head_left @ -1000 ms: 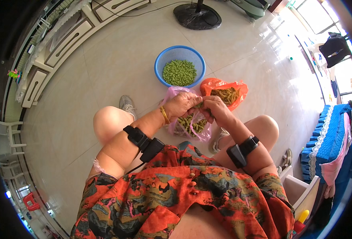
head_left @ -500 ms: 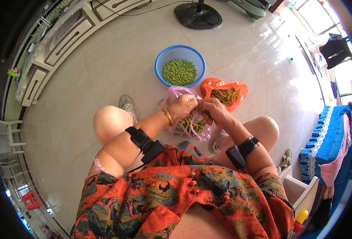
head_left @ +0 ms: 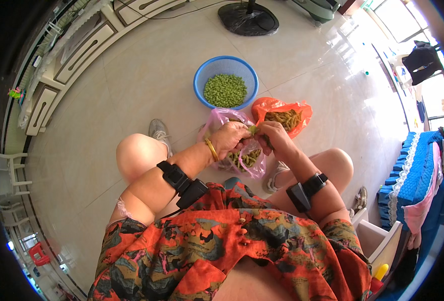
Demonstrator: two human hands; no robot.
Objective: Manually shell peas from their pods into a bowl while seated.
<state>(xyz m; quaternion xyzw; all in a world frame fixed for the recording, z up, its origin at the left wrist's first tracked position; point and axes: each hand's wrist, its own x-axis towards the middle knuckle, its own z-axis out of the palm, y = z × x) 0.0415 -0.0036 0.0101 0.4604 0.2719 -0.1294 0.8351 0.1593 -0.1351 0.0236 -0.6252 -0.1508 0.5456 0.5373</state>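
Over a pink translucent plastic bag (head_left: 217, 120) on the floor, my two hands meet. My left hand (head_left: 228, 138) pinches one end of a green soybean pod (head_left: 253, 130). The fingers of my right hand (head_left: 277, 136) are closed at the pod's other end; something greenish shows below its fingers, too small to make out. Unshelled pods (head_left: 246, 158) fill the pink bag, partly covered by my hands. Beyond it stands a blue mesh basket (head_left: 199, 90) with shelled green beans (head_left: 225, 89) in its bottom. An orange plastic bag (head_left: 307, 119) of yellowish-brown pods (head_left: 284, 119) lies right of it.
My knees flank the bags, with a shoe (head_left: 158, 131) on the left. A black round-cornered stand base (head_left: 248, 19) stands on the tiled floor ahead. Drawer cabinets (head_left: 84, 52) line the left; a blue quilted cover (head_left: 407, 175) and an open drawer (head_left: 377, 236) are at right.
My hands have drawn slightly apart, and the green pod between the fingertips now shows more clearly. Bags and basket stay in place.
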